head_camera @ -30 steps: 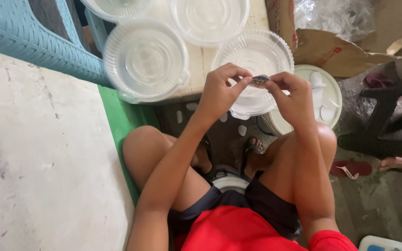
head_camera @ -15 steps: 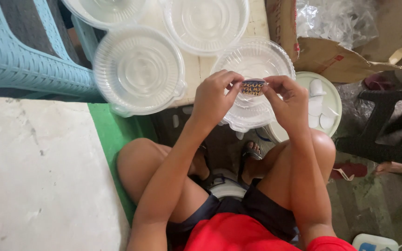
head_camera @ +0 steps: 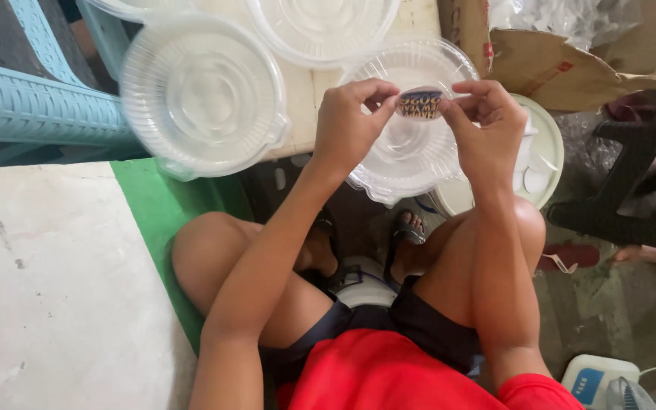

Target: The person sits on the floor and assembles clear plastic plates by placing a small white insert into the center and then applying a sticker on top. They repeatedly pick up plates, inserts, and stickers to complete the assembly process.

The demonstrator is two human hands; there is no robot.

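Sticker: I hold a small oval sticker [head_camera: 420, 103], dark with a coloured pattern, directly above the clear round container [head_camera: 411, 125].
Left hand: my left hand [head_camera: 347, 125] is pinching the sticker's left edge between thumb and forefinger.
Right hand: my right hand [head_camera: 487, 129] is pinching the sticker's right edge with the fingertips.
Landmark: the clear round container sits at the near edge of the pale tabletop [head_camera: 305, 83], overhanging it toward my knees.
Neighbours: a larger lidded container [head_camera: 205, 95] lies left of it, a third one [head_camera: 320, 26] beyond it, a torn cardboard box [head_camera: 556, 53] to its right.
Risk, sticker: it could fold onto itself or cling to my fingers, I judge, because the grip is only at the edges.
Risk, container: pressing down might tip it off the edge, since it overhangs.
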